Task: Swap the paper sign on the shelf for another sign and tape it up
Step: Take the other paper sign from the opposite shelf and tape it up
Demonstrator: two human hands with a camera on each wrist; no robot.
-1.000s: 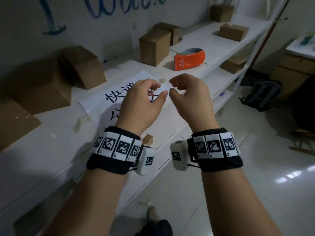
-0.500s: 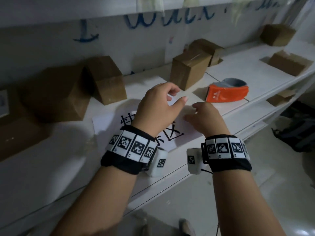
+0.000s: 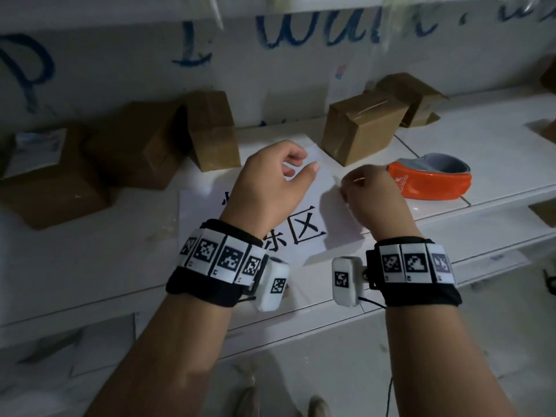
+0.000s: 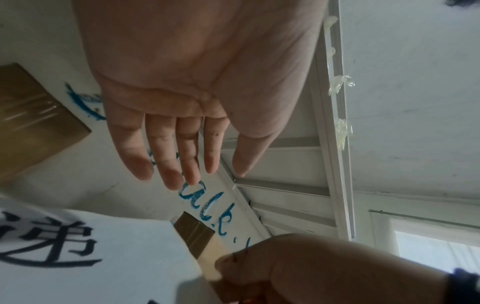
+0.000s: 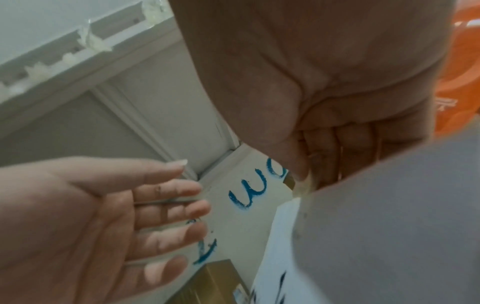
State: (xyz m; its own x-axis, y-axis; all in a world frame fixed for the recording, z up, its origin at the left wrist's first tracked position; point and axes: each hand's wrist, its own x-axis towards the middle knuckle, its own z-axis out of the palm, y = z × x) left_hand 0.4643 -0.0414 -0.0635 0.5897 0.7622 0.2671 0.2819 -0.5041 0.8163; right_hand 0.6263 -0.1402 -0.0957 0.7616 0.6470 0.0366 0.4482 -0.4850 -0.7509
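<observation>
A white paper sign (image 3: 304, 233) with black characters lies on the white shelf (image 3: 90, 266). Its right edge is lifted. My right hand (image 3: 346, 183) pinches a short strip of clear tape (image 4: 207, 259) at that edge, thumb against curled fingers. The right wrist view shows the tape strip (image 5: 303, 188) at the corner of the raised sign (image 5: 389, 226). My left hand (image 3: 301, 167) hovers over the sign's upper part and holds nothing. Its fingers (image 4: 168, 160) are straight in the left wrist view, above the sign (image 4: 103, 257).
An orange tape dispenser (image 3: 430, 179) sits on the shelf right of my right hand. Brown cardboard boxes (image 3: 361, 127) (image 3: 213, 130) (image 3: 54, 182) stand behind and left of the sign. Crumpled old tape (image 4: 340, 86) clings to the upper shelf's front edge.
Both hands moved from the air in front of the shelf to over the sign. The right hand dropped to the sign's right edge and pinched there; the left hand opened.
</observation>
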